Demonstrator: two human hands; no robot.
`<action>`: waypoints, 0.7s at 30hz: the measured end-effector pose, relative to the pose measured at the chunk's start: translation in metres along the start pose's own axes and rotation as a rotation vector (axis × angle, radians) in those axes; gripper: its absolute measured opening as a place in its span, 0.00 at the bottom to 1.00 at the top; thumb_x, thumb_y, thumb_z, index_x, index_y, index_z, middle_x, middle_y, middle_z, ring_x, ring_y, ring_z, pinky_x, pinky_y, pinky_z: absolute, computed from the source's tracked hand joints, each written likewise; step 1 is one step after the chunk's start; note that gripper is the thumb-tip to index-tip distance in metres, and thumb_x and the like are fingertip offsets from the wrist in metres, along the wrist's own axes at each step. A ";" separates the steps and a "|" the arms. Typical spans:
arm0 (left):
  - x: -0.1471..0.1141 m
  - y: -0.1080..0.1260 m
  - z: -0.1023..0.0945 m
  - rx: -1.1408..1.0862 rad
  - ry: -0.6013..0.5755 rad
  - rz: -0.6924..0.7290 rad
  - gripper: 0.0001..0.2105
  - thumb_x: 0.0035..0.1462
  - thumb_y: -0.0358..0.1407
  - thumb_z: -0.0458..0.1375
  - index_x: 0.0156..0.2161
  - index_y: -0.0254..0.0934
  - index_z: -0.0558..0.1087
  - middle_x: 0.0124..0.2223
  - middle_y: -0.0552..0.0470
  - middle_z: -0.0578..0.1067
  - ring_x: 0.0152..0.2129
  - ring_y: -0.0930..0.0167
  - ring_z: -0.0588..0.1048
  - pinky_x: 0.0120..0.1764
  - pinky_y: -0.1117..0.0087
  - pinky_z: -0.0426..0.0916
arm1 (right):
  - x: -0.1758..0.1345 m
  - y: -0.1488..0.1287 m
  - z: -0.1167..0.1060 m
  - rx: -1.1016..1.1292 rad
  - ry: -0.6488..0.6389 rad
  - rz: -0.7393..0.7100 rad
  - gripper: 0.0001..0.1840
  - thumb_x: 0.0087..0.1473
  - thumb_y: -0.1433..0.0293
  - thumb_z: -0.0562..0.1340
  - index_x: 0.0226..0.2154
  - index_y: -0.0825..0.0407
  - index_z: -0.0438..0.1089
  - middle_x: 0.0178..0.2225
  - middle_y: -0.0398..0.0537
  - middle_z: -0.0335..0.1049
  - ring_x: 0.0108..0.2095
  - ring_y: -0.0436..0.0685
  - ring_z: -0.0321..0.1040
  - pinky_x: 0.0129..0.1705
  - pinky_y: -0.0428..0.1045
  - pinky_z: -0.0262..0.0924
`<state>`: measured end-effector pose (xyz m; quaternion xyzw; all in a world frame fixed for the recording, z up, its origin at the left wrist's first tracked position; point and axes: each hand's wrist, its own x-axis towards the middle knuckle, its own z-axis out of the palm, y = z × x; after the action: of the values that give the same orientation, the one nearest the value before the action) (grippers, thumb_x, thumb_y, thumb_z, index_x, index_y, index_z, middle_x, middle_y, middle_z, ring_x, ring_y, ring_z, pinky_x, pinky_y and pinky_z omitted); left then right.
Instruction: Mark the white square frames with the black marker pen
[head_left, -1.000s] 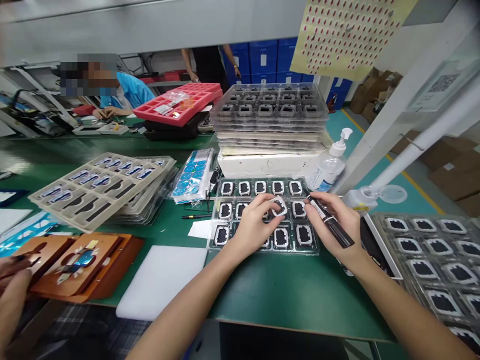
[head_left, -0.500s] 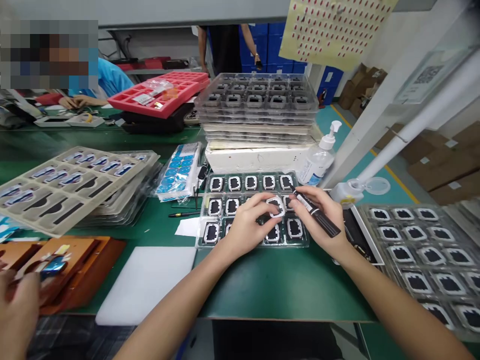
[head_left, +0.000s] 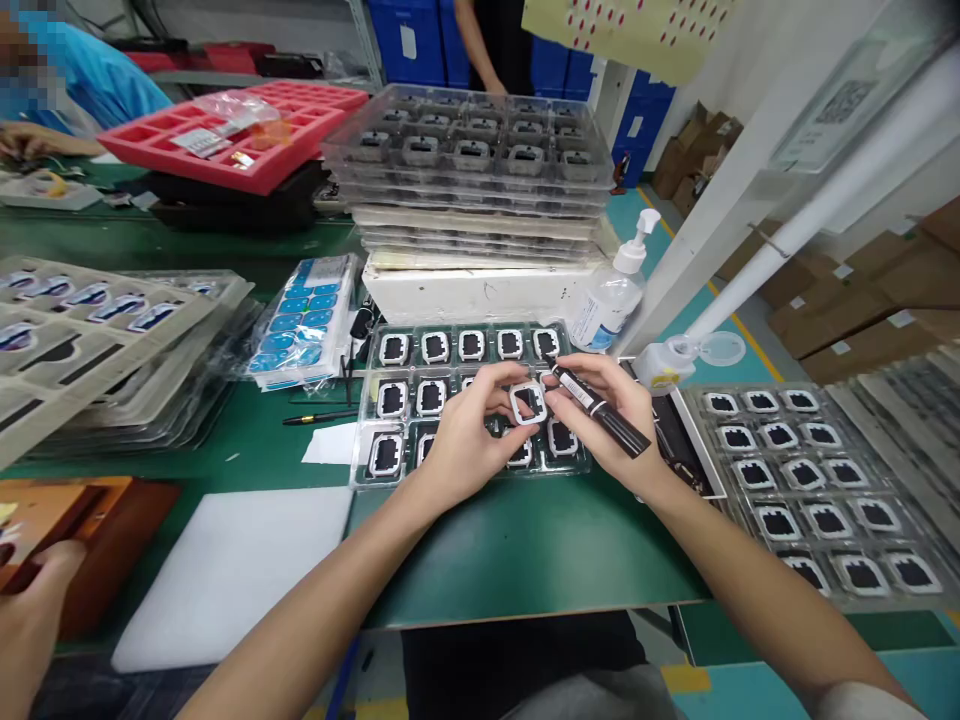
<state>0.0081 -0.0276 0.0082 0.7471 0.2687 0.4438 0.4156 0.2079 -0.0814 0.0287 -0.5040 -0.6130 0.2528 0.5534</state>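
Here, left hand (head_left: 469, 435) pinching a white square frame (head_left: 528, 402), right hand (head_left: 611, 420) gripping a black marker (head_left: 598, 410).

Pump bottle (head_left: 609, 296), perhaps sanitiser; red tray (head_left: 225, 135).

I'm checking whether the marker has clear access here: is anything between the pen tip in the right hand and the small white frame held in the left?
Nothing visible. The left hand holds the white frame up above the clear tray, and the black marker in the right hand has its tip right beside the frame's edge.
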 end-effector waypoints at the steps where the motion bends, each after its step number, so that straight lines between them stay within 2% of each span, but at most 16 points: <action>1: 0.001 0.001 0.000 -0.028 0.001 -0.028 0.26 0.58 0.27 0.69 0.59 0.41 0.68 0.55 0.46 0.79 0.37 0.73 0.83 0.43 0.70 0.80 | 0.000 0.000 0.001 0.004 -0.006 0.001 0.20 0.63 0.63 0.72 0.55 0.46 0.73 0.47 0.48 0.82 0.48 0.60 0.83 0.53 0.54 0.79; 4: 0.002 0.003 -0.001 -0.122 -0.001 -0.104 0.27 0.55 0.27 0.71 0.58 0.41 0.70 0.53 0.47 0.79 0.36 0.73 0.81 0.41 0.71 0.78 | -0.001 0.001 0.002 0.016 -0.016 0.006 0.20 0.63 0.63 0.72 0.55 0.45 0.72 0.48 0.48 0.82 0.45 0.58 0.83 0.51 0.54 0.80; 9: 0.001 0.003 0.002 -0.270 0.003 -0.157 0.25 0.54 0.26 0.72 0.55 0.40 0.72 0.40 0.54 0.77 0.34 0.74 0.77 0.42 0.70 0.77 | -0.002 0.000 0.004 0.005 -0.001 -0.016 0.21 0.63 0.65 0.72 0.56 0.44 0.71 0.49 0.47 0.81 0.43 0.57 0.83 0.50 0.54 0.81; 12: 0.000 0.005 0.004 -0.278 0.039 -0.131 0.23 0.54 0.27 0.72 0.53 0.41 0.73 0.43 0.53 0.76 0.35 0.73 0.76 0.44 0.69 0.78 | -0.003 -0.002 0.006 -0.008 0.031 -0.025 0.20 0.63 0.64 0.72 0.56 0.44 0.71 0.48 0.48 0.82 0.43 0.58 0.83 0.50 0.56 0.82; 16: 0.000 0.005 0.004 -0.262 0.051 -0.082 0.21 0.57 0.27 0.70 0.53 0.41 0.72 0.48 0.50 0.77 0.42 0.70 0.80 0.50 0.66 0.78 | -0.007 -0.005 0.009 -0.013 0.055 -0.082 0.21 0.63 0.66 0.72 0.56 0.44 0.72 0.49 0.48 0.81 0.44 0.59 0.83 0.51 0.56 0.82; 21: -0.001 0.003 0.004 -0.266 0.046 -0.036 0.20 0.60 0.27 0.69 0.53 0.42 0.72 0.47 0.51 0.76 0.44 0.70 0.80 0.52 0.67 0.78 | -0.010 -0.005 0.008 -0.017 0.040 -0.131 0.22 0.63 0.69 0.72 0.58 0.42 0.72 0.51 0.47 0.81 0.45 0.58 0.83 0.52 0.56 0.82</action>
<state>0.0113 -0.0317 0.0094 0.6700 0.2303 0.4849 0.5128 0.1973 -0.0898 0.0264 -0.4725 -0.6357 0.2006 0.5765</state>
